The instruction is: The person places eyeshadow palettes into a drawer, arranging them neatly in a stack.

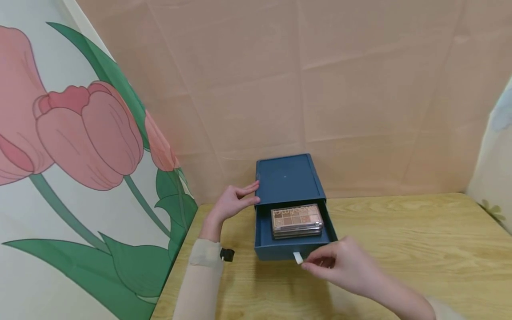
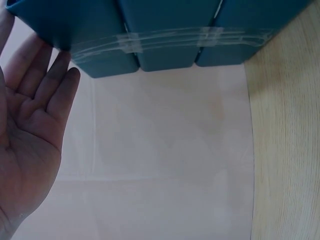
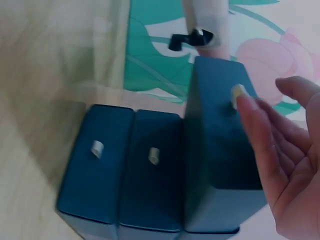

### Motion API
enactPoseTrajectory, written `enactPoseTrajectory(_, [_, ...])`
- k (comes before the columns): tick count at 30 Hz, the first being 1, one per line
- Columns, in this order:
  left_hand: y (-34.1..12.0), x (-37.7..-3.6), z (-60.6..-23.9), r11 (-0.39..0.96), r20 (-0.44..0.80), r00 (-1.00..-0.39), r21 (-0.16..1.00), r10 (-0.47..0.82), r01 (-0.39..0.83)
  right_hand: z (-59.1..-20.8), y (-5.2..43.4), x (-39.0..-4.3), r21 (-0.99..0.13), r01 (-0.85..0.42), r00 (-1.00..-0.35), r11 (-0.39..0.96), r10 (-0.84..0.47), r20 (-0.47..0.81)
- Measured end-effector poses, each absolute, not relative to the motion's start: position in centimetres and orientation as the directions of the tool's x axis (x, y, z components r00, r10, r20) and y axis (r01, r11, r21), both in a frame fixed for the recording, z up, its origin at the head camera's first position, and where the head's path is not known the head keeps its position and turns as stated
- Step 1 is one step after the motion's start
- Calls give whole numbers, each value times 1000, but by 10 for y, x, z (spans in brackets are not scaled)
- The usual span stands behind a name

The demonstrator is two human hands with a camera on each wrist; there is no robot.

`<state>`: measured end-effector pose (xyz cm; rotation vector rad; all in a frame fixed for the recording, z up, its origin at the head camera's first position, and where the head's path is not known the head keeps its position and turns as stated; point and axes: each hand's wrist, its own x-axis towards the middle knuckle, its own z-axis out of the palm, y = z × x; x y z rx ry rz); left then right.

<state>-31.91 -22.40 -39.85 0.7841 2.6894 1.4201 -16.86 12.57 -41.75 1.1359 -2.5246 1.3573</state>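
Note:
A dark blue drawer unit (image 1: 285,178) stands on the table, with three stacked units seen in the right wrist view. Its top drawer (image 1: 276,251) is pulled out, and inside lies a small stack of eyeshadow palettes (image 1: 297,220). My right hand (image 1: 348,266) pinches the white pull tab (image 1: 298,258) on the drawer front at its tip. Against the unit's left side, my left hand (image 1: 236,202) rests with straight, spread fingers. Their tips touch the blue casing (image 2: 95,30) in the left wrist view.
Clear tape (image 2: 175,40) runs across the stacked units. Two lower drawers (image 3: 97,165) are closed, each with a white tab. The wooden table (image 1: 400,249) meets a beige cloth (image 1: 360,111) behind, and a tulip-printed panel (image 1: 92,213) stands at the left.

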Motion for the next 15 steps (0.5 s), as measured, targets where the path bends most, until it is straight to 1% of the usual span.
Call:
enactPoseTrajectory(2, [-225,-319,-399,466,222,-876,776,429,425,-422,123,-169,-724,-584,-753,367,-578,315])
enactPoseTrajectory(5, [-225,-320,-399,466,221,-877,777,426,423,-429,118,-169,-743,-555,-775,374,-557,299])
enactPoseTrajectory(10, [-225,-319,-398,466,217,-879,780,424,417,-437,111,-167,-727,-571,-789,381,-500,357])
enactPoseTrajectory(15, [-224,-320,-399,473,217,-879,774,426,420,-439,107,-166,-682,-615,-770,396,-488,411])
